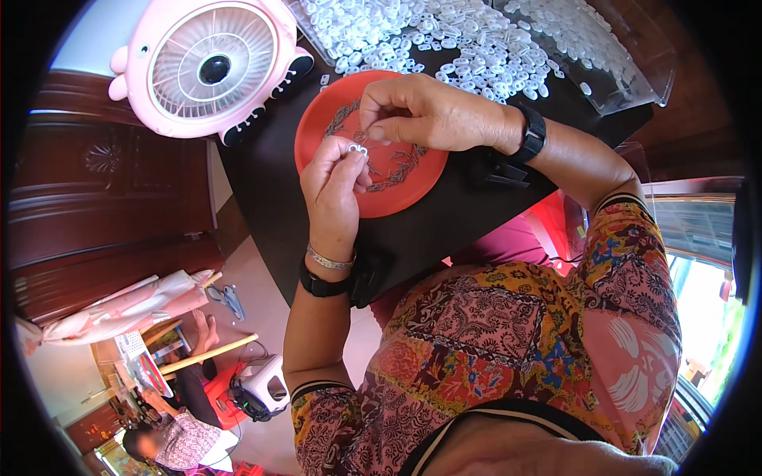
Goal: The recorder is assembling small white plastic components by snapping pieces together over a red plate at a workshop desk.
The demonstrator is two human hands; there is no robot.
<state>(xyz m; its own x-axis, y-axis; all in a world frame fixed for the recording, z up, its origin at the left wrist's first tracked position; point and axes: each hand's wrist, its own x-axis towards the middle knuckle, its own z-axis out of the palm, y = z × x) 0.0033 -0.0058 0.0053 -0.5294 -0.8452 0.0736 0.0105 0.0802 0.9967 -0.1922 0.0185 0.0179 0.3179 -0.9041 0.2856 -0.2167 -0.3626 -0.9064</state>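
My left hand (333, 186) pinches a small white plastic piece with holes (358, 149) between thumb and finger. Close beside it, my right hand (432, 111) is closed in a pinch, its fingertips almost meeting the white piece. Whatever those fingertips grip is too small to make out, perhaps a thin metal bit. Both hands are over a round orange-red dish (405, 202). Inside the dish lie many small grey metal pins (397, 176), partly hidden under my hands.
Heaps of white oval plastic pieces (476, 47) cover the far side of the black table (262, 198). A clear tray (635, 87) of similar pieces is at far right. A pink fan (214, 67) stands at far left. Another person (186, 436) sits at lower left.
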